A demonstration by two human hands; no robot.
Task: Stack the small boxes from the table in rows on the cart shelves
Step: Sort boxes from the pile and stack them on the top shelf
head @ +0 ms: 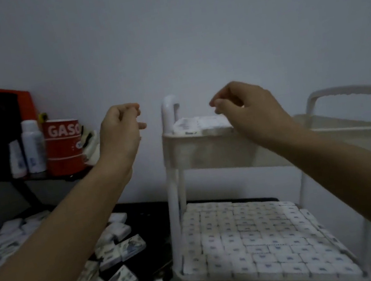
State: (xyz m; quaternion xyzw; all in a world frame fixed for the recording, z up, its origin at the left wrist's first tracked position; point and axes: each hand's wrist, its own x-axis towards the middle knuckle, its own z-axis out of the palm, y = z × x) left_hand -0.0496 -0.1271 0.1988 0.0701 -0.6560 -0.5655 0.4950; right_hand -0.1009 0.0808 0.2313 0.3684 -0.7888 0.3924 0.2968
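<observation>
Forearms: nearest my view, two bare arms rise from the bottom edge toward the white plastic two-shelf cart [208, 153].
Cart: it stands right of centre; its lower shelf is packed with tidy rows of small white blue-printed boxes [256, 238].
Loose pile: more unsorted boxes [118, 272] lie heaped on the dark table [148, 221], left of the cart.
Top-shelf boxes [201, 123]: only a few, at the cart's back left corner.
Left hand [121, 131]: raised just left of the cart, fingers curled in, grasping nothing I can see.
Right hand [250, 108]: above the cart's top shelf, fingers curled, likewise empty.
Risk: I judge a careless lowering of the right hand could knock the top-shelf boxes askew, and a sweeping left forearm could scatter the loose pile.
Boxes versus hands: the top-shelf boxes sit just under the right hand. The loose pile lies well below both hands.
</observation>
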